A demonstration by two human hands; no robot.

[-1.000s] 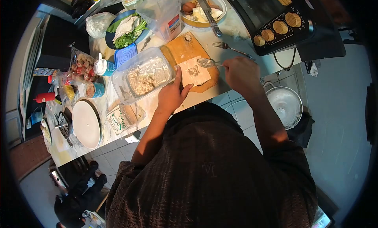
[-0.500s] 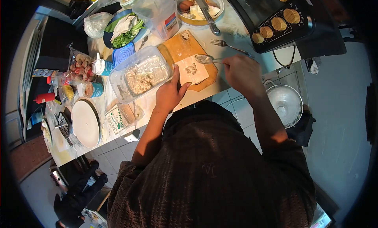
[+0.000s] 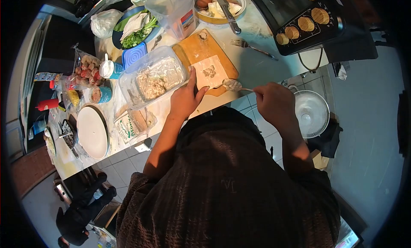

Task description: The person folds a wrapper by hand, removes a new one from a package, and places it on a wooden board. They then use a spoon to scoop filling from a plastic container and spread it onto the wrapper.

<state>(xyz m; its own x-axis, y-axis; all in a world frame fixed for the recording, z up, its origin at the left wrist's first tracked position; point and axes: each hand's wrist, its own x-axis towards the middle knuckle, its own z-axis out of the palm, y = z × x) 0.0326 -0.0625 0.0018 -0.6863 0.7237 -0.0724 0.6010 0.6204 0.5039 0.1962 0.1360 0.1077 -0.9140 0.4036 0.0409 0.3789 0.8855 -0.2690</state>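
A square dough wrapper (image 3: 209,80) lies on the wooden cutting board (image 3: 195,47), with a small patch of pale filling on it. My left hand (image 3: 185,99) has its index finger and thumb spread along the wrapper's near-left side, touching its edge. In my right hand (image 3: 275,103) is a spoon (image 3: 232,85), gripped by the handle. Its bowl carries filling and hovers at the board's near-right edge. Left of the board, a clear plastic container (image 3: 128,92) holds more of the filling. A fork (image 3: 257,49) lies right of the board.
At the back stand a bowl (image 3: 242,10) with eggs and a knife across it, a clear plastic tub (image 3: 169,12), and a plate of greens (image 3: 135,40). A toaster oven (image 3: 299,25) is at right, a white plate (image 3: 92,132) at left. Another person (image 3: 75,226) is lower left.
My right hand has drawn the spoon from beside the wrapper's filling toward my body and slightly right. The left hand stays at the wrapper's edge.
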